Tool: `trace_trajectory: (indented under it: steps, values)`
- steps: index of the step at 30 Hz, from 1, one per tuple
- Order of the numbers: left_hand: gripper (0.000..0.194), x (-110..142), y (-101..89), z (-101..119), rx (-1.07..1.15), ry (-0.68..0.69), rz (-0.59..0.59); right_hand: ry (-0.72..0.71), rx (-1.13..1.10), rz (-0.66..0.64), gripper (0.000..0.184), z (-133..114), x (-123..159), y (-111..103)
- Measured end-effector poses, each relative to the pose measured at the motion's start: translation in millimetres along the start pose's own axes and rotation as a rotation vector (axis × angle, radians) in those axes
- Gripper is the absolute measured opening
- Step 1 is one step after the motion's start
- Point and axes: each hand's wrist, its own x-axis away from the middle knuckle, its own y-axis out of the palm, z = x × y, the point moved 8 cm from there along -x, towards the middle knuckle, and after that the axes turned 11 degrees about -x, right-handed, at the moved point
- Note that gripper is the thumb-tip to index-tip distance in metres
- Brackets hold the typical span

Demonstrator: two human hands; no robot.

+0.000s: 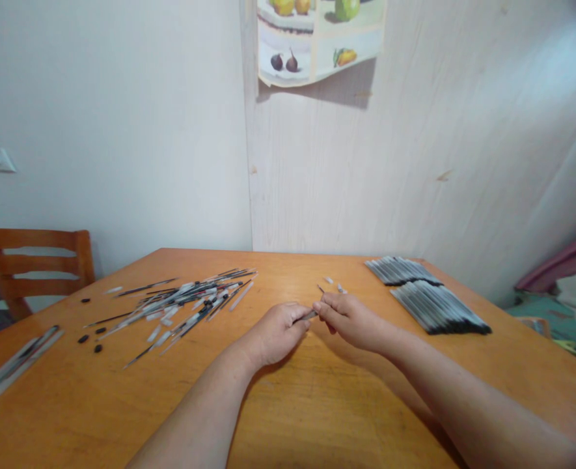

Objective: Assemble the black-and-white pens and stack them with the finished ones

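Note:
My left hand (284,331) is closed on a slim grey pen (308,316), which lies across the gap between my two hands just above the table. The fingers of my right hand (349,319) are pinched at the pen's other end, covering it. A thin dark rod (320,288) shows just beyond my right fingers; whether it is held or lies on the table I cannot tell. Past that hand are a few small whitish pieces (340,288). To the left spreads a loose pile of pen refills and parts (194,303).
Two rows of clear pens with dark ends (438,306) lie side by side at the right of the wooden table (292,417). Black caps (98,348) and a clear bag (17,368) are at the left. A wooden chair (38,264) stands beyond the left edge.

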Motion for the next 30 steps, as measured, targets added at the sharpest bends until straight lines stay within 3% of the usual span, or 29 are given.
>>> trace_trajectory:
  steps: [2,6,11,14,19,24,30]
  values:
    - [0.027,0.0,-0.6,0.2,-0.005,-0.008,0.000,-0.009,0.002,0.005,0.043,-0.6,-0.6,-0.3]
    - [0.028,-0.2,0.3,0.5,-0.002,-0.008,-0.015,-0.044,0.019,0.050,0.032,-3.8,-0.7,-4.1]
    - [0.028,-0.5,2.6,-0.2,0.023,0.003,-0.017,-0.003,-0.007,-0.009,0.043,0.6,-1.4,1.3]
    - [0.028,-0.5,3.4,-2.3,0.038,-0.002,-0.011,-0.048,0.006,0.032,0.040,-1.1,-1.6,-2.1]
    - [0.028,-0.2,2.0,-1.9,0.063,0.012,0.015,-0.020,-0.021,-0.009,0.045,2.3,-1.4,1.3]
    - [0.027,-0.3,1.6,-1.2,0.064,0.009,0.017,-0.050,-0.008,0.022,0.037,-3.0,-0.6,-1.8]
    - [0.027,-0.5,2.7,-1.1,0.087,0.007,0.026,-0.053,-0.018,-0.009,0.043,-0.4,-0.2,1.2]
